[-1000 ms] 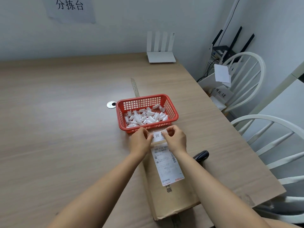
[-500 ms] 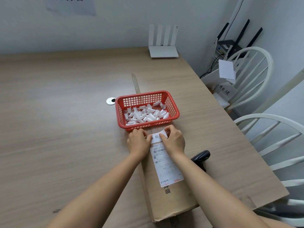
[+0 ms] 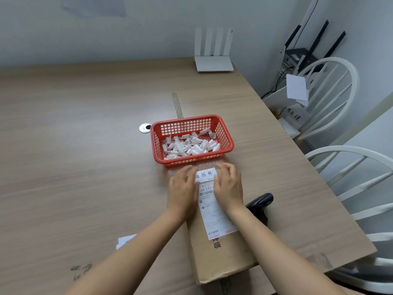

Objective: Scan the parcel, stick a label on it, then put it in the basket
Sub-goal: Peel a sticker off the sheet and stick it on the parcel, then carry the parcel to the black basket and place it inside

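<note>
The parcel (image 3: 221,241), a flat brown carton, lies on the surface (image 3: 85,167). Its long axis runs from the near edge away toward the basket (image 3: 191,141), and its far end sits just beside the basket's front wall. The label (image 3: 204,175) lies flat across that far end, its long axis crosswise to the parcel. The left hand (image 3: 182,188) and right hand (image 3: 228,184) rest open, fingers spread, flanking the label and pressing on the carton; neither grasps anything. Both are equally near. The scanner (image 3: 260,202) lies just right of the parcel. Judged next: lift and move forward.
</note>
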{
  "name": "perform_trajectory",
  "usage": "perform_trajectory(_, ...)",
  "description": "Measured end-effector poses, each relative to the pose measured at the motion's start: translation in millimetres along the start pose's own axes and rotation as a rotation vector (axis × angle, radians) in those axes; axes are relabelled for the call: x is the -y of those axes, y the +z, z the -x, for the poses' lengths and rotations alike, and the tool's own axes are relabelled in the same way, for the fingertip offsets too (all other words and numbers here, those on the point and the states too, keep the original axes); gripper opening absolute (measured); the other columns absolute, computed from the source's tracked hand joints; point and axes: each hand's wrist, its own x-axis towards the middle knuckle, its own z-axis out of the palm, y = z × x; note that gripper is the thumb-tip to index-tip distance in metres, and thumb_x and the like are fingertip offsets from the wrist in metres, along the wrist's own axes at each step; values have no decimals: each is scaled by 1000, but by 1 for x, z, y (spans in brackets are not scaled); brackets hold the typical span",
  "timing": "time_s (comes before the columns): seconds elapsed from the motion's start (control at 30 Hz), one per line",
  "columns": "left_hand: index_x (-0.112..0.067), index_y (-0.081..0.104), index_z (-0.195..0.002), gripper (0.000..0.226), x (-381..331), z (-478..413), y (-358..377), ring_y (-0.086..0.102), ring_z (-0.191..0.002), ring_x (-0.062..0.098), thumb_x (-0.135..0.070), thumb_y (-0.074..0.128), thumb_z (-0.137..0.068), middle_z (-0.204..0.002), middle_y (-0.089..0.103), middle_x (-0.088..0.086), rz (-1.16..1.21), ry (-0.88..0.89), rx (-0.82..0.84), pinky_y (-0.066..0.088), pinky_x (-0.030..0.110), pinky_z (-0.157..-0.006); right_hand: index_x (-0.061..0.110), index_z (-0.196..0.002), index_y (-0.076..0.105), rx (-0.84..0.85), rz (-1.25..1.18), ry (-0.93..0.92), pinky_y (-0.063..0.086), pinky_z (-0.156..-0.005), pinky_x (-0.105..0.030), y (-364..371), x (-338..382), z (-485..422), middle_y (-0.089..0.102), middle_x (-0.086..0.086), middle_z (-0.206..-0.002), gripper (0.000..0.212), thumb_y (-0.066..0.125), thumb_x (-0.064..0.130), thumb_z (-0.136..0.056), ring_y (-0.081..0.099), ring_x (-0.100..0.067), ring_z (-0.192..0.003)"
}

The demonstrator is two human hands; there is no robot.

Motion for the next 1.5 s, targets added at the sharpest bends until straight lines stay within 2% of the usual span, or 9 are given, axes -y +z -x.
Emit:
perform_trajectory(0.13, -15, 68, -105, 41, -2, 17, 6, 62, -112, 26, -35, 41, -80, -117, 70, 10, -227, 209, 200, 32, 42, -95, 17, -114, 63, 182, 229, -213, 48, -91, -52, 4, -12, 20, 60, -20, -126, 45, 39, 26, -78, 55, -43, -116)
perform_trajectory(0.33, -10, 66, -114, 58, -1, 35, -8, 64, -112, 30, -43, 37, -77, -124, 66, 12, -296, -25, 323, 53, 49, -86, 20, -144, 25, 302, 224, -12, 13, -116, -48, -8, -19, 31, 9, -18, -156, 75, 8, 50, -77, 7, -38, -144)
perform_trajectory(0.47, -7, 17, -147, 69, 6, 58, -8, 14, -146, 27, -40, 42, -92, -158, 13, 16, 71, -291, 222, 19, 40, -119, 13, -146, 10, 304, -48, 224, 12, -117, -40, -24, -28, 39, 7, -17, -157, 67, 41, 38, -92, 8, -30, -144)
perform_trajectory(0.63, -19, 26, -142, 82, -14, 90, -15, 34, -137, 19, -38, 69, -75, -140, 36, -9, 657, -554, 219, 32, 35, -111, 15, -146, 10, 542, -251, 291, 21, -117, -35, -49, -49, 61, 23, -5, -154, 88, 67, 28, -80, 24, -18, -141)
perform_trajectory(0.7, -33, 35, -133, 84, -17, 98, -13, 44, -129, 15, -47, 72, -59, -137, 47, -10, 682, -544, 230, 40, 37, -107, 20, -145, 12, 580, -276, 264, 26, -115, -34, -52, -53, 68, 29, 1, -151, 92, 71, 24, -75, 31, -14, -137)
perform_trajectory(0.87, -27, 30, -141, 106, -20, 92, -18, 43, -127, 15, -49, 74, -48, -136, 49, -4, 628, -503, 207, 41, 37, -106, 23, -145, 14, 544, -297, 225, 27, -116, -38, -53, -45, 70, 30, 1, -152, 98, 74, 28, -68, 30, -13, -138)
perform_trajectory(1.0, -20, 22, -146, 111, -24, 81, -34, 38, -130, 15, -37, 84, -55, -143, 42, 0, 566, -414, 160, 35, 28, -106, 24, -146, 14, 459, -321, 152, 28, -115, -38, -65, -32, 63, 29, 2, -152, 98, 76, 25, -69, 31, -14, -137)
perform_trajectory(1.17, -20, 11, -149, 118, -43, 68, -52, 29, -139, 11, -43, 82, -57, -153, 28, -4, 531, -263, 82, 29, 35, -117, 25, -146, 12, 356, -343, 62, 28, -114, -35, -92, -22, 56, 29, 1, -150, 99, 76, 20, -71, 32, -14, -136)
perform_trajectory(1.5, -27, 5, -146, 123, -122, 66, -52, 24, -132, 0, -28, 88, -54, -141, 25, -17, 541, -42, 96, 24, 26, -114, 31, -145, 6, 243, -348, 45, 35, -112, -41, -174, -59, 77, 29, 4, -150, 105, 78, 24, -69, 35, -15, -134)
